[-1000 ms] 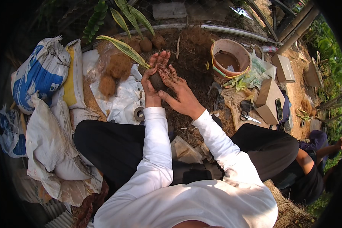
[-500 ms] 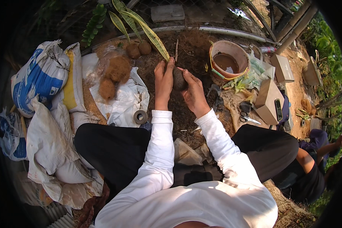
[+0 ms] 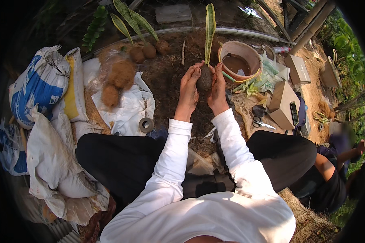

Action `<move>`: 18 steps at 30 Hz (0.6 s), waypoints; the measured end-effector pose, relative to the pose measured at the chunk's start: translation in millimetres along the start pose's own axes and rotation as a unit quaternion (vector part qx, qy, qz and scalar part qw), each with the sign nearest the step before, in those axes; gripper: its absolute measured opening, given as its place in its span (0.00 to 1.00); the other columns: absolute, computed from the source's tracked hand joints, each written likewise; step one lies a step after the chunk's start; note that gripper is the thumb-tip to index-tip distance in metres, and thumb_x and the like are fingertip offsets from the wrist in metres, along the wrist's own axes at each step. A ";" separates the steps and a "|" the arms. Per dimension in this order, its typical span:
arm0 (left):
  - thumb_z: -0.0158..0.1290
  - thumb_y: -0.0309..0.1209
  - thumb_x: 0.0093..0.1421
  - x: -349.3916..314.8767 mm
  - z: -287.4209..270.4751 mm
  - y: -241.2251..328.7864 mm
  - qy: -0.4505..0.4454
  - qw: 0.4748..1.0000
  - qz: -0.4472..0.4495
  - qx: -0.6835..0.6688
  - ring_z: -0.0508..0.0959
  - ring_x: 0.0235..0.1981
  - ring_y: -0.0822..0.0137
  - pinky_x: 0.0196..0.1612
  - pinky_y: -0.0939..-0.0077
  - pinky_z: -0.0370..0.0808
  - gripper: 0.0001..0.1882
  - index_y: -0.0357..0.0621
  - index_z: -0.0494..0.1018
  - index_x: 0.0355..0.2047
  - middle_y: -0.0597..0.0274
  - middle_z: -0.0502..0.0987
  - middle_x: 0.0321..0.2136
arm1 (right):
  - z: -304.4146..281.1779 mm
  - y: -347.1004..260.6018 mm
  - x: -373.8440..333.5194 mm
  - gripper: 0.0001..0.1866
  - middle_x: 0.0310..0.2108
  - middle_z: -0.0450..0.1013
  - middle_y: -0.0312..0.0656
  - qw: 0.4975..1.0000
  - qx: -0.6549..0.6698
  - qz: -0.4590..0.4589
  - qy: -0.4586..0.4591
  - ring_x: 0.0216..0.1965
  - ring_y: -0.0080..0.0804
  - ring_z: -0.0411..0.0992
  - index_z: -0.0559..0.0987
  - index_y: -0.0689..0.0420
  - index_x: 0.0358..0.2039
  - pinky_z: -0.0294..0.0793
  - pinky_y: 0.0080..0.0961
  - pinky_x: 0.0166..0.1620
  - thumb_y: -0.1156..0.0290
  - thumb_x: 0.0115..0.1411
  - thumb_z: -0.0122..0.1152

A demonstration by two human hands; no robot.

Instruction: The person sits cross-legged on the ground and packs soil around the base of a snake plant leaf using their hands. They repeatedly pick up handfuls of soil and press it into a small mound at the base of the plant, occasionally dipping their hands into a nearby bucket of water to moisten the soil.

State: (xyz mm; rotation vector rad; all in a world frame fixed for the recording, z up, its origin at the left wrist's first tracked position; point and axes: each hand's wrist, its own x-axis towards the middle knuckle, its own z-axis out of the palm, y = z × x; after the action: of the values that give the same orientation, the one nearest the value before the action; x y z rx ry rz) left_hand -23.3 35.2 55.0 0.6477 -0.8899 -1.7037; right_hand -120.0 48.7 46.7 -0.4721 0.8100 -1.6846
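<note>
Cupping a dark brown ball (image 3: 204, 79) between 2 bare hands, the person holds it at the upper centre of the frame, above dark soil (image 3: 172, 81). The left hand (image 3: 187, 91) closes on the left side of the ball, with its fingertips near the top; the right hand (image 3: 218, 91) closes on the right side, fingers pointing up. The hands stay apart at the wrists, with the ball between the palms. A single long green leaf (image 3: 209, 36) with yellow edges stands upright from the top of the ball. A pink bucket (image 3: 250, 54) containing brown liquid is located just beyond the right hand, at the upper right of centre. At the upper left, 3 similar brown balls (image 3: 149, 51) lie in a row on the ground, with 3 long leaves (image 3: 129, 21) rising at them. Left of centre, 2 clumps of brown fibre (image 3: 123, 75) adjoin a white sheet (image 3: 127, 115); a roll of dark tape (image 3: 146, 124) rests at its lower right edge. Filled sacks (image 3: 40, 87) occupy the left side of the frame. On the right side are scissors (image 3: 264, 124), 2 cardboard boxes (image 3: 283, 101) and a phone (image 3: 294, 113).
</note>
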 end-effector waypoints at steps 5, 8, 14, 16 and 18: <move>0.44 0.37 0.73 1.6 10.0 -24.6 0.017 0.947 0.115 0.300 0.68 0.57 0.67 0.63 0.70 0.62 0.17 0.39 0.71 0.54 0.61 0.71 0.51 | -7.6 -1.4 5.0 0.28 0.48 0.76 0.45 0.997 0.047 0.010 -0.055 0.51 0.35 0.74 0.74 0.62 0.54 0.75 0.35 0.56 0.48 0.72 0.46; 0.43 0.38 0.74 -2.6 20.4 -12.4 0.069 0.895 0.189 0.397 0.67 0.55 0.67 0.61 0.70 0.62 0.17 0.40 0.70 0.52 0.61 0.69 0.48 | -9.6 -1.4 3.0 0.20 0.42 0.77 0.43 0.997 0.073 0.017 0.001 0.42 0.32 0.77 0.76 0.60 0.45 0.77 0.31 0.48 0.53 0.70 0.52; 0.47 0.46 0.72 2.1 7.9 25.7 0.072 0.934 0.237 0.258 0.69 0.54 0.70 0.56 0.71 0.65 0.20 0.41 0.69 0.52 0.62 0.71 0.52 | -4.7 -10.7 -4.6 0.13 0.26 0.72 0.39 0.989 0.136 0.051 0.040 0.26 0.30 0.73 0.73 0.53 0.33 0.74 0.29 0.30 0.57 0.67 0.59; 0.48 0.48 0.71 -3.8 14.2 34.1 0.061 0.952 0.216 0.207 0.69 0.54 0.69 0.58 0.71 0.64 0.22 0.41 0.69 0.52 0.61 0.72 0.52 | -6.9 -13.7 -5.3 0.13 0.26 0.72 0.39 0.989 0.134 0.051 0.036 0.27 0.30 0.73 0.73 0.54 0.33 0.75 0.29 0.31 0.58 0.67 0.60; 0.48 0.48 0.70 -9.5 21.4 29.7 0.032 0.969 0.168 0.180 0.70 0.55 0.66 0.59 0.67 0.64 0.25 0.41 0.66 0.56 0.58 0.69 0.55 | -5.3 -16.8 -5.9 0.12 0.26 0.72 0.37 0.989 0.137 0.041 0.042 0.27 0.29 0.73 0.73 0.51 0.33 0.75 0.28 0.31 0.58 0.67 0.59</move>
State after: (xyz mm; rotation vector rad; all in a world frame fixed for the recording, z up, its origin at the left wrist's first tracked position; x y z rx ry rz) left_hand -20.8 44.7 91.6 0.7395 -1.2035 -1.2228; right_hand -133.4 57.6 55.9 -0.1763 0.6375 -1.7151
